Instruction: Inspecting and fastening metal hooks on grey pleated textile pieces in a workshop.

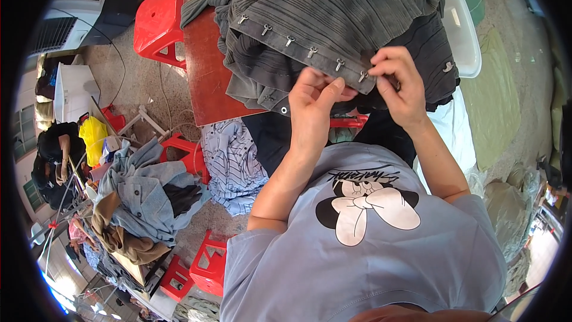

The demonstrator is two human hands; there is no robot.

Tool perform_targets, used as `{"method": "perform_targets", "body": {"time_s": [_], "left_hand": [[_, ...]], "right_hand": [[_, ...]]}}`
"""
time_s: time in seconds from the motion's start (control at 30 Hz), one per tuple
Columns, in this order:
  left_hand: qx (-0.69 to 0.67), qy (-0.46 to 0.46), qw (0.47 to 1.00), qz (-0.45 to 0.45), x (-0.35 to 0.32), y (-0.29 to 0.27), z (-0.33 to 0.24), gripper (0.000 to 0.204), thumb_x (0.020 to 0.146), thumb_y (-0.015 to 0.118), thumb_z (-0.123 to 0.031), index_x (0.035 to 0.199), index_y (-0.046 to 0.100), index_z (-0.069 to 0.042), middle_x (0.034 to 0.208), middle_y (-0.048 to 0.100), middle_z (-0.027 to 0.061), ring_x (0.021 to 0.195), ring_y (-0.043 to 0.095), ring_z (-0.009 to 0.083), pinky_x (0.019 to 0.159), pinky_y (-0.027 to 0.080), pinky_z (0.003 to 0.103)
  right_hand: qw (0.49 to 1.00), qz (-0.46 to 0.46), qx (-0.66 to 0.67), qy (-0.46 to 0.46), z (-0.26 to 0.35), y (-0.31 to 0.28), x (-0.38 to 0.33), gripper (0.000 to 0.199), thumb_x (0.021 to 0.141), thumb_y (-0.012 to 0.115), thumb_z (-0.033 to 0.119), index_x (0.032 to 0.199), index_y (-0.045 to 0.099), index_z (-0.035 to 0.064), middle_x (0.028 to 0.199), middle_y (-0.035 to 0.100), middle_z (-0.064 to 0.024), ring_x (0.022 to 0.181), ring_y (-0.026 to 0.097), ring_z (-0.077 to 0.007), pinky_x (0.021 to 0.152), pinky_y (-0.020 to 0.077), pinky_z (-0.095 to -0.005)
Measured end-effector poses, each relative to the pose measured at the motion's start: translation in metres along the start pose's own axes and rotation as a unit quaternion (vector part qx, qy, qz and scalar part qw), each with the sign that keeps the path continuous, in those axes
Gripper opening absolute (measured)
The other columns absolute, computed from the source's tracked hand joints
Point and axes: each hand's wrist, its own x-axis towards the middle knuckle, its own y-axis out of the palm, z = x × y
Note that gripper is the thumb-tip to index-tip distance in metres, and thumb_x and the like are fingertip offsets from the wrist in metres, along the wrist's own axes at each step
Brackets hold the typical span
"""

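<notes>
A dark grey striped garment lies heaped on a red-brown table. A band along its near edge carries a row of several small metal hook clasps. My left hand pinches the band's lower edge from beneath, thumb on top. My right hand has its fingertips closed on the band at the rightmost clasp. Both hands are close together at the garment's near right corner. Another clasp shows on the dark cloth further right.
A white plastic tub stands right of the table. Red plastic stools sit to the left, and more stools lower down. A striped light cloth hangs below the table. A pile of blue and brown clothes lies at left, near a seated person.
</notes>
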Motion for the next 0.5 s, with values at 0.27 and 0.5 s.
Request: {"method": "perform_targets", "body": {"time_s": [0.27, 0.5], "left_hand": [[0.488, 0.39, 0.78, -0.021, 0.016, 0.014, -0.039, 0.06, 0.071, 0.074, 0.004, 0.128, 0.057, -0.003, 0.129, 0.057, 0.014, 0.125, 0.049, 0.0355, 0.112, 0.031, 0.048], [0.561, 0.281, 0.769, 0.124, 0.038, 0.025, -0.059, 0.04, 0.083, 0.07, -0.009, 0.122, 0.064, -0.006, 0.123, 0.062, 0.0062, 0.129, 0.05, 0.0286, 0.118, 0.017, 0.054]], "right_hand": [[0.956, 0.016, 0.233, 0.179, 0.007, -0.018, 0.016, 0.007, 0.099, 0.057, 0.006, 0.103, 0.058, 0.0005, 0.099, 0.064, -0.0051, 0.082, 0.059, -0.0087, 0.075, 0.0476, -0.0241], [0.893, 0.046, 0.352, 0.278, 0.01, -0.026, 0.021, 0.006, 0.096, 0.061, 0.011, 0.099, 0.06, 0.0056, 0.085, 0.059, 0.0022, 0.073, 0.055, -0.0054, 0.068, 0.0441, -0.0209]]}}
